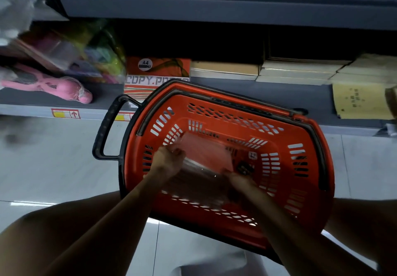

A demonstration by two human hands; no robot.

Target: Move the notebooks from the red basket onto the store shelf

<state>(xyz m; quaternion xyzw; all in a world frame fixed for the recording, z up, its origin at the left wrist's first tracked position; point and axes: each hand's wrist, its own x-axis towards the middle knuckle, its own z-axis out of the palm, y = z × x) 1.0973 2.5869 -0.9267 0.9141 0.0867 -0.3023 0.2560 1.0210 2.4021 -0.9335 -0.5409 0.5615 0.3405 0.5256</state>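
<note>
Your left hand [169, 159] and right hand [240, 179] were both down inside the red basket [300, 168] on the floor. Each grip held one end of a plastic-wrapped pack of red notebooks [204, 157], fingers curled round it. The store shelf [257, 86] stood just behind the basket, with copy paper [156, 75] on it.

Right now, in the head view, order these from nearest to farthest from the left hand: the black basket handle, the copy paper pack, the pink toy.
From the left hand:
1. Black basket handle, just left of the hand.
2. Copy paper pack, on the shelf straight beyond the basket.
3. Pink toy, far left on the shelf.
</note>
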